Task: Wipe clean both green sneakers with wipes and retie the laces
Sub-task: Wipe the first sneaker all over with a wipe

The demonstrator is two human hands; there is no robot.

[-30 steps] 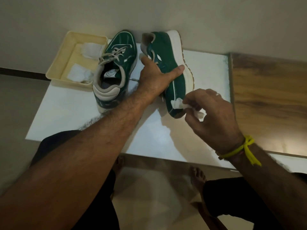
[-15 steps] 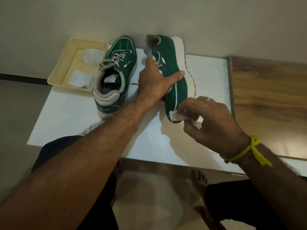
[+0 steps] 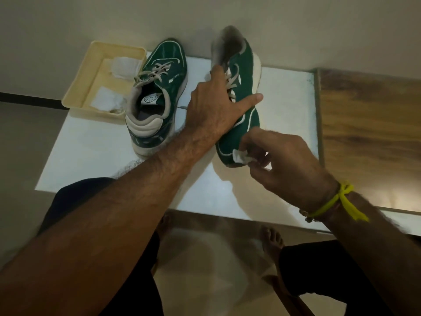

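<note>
**Wiping the toe of a tilted green sneaker**

The dark green sneaker with white trim lines and a cream sole (image 3: 245, 124) is tipped onto its side on the white bench (image 3: 289, 103), toe toward the person, heel raised and blurred at the far end. Its pale laces (image 3: 232, 82) lie loose across the tongue. The left hand (image 3: 216, 108) grips this sneaker at mid-length: the fingers curl into the lace area and collar, while the thumb extends across the green upper toward the sole edge. The right hand (image 3: 284, 165) pinches a small crumpled white wipe (image 3: 241, 156) between thumb and fingertips and presses it against the toe cap. A yellow cord wristband (image 3: 337, 201) encircles the right wrist.

Just left of the held shoe, the second green sneaker with a padded cream heel collar (image 3: 157, 96) stands upright on the bench, heel toward the person, its laces crossed over the tongue; whether they are knotted cannot be determined. Its far side touches or nearly touches a shallow cream rectangular tray (image 3: 78, 87) at the bench's far left corner. The tray holds two folded white wipes (image 3: 124, 66), one at the far end and one at the near end. A wood-grain panel (image 3: 369, 124) adjoins the bench on the right. Beneath the bench edge, the person's bare feet (image 3: 272, 242) rest on a pale floor.
</note>
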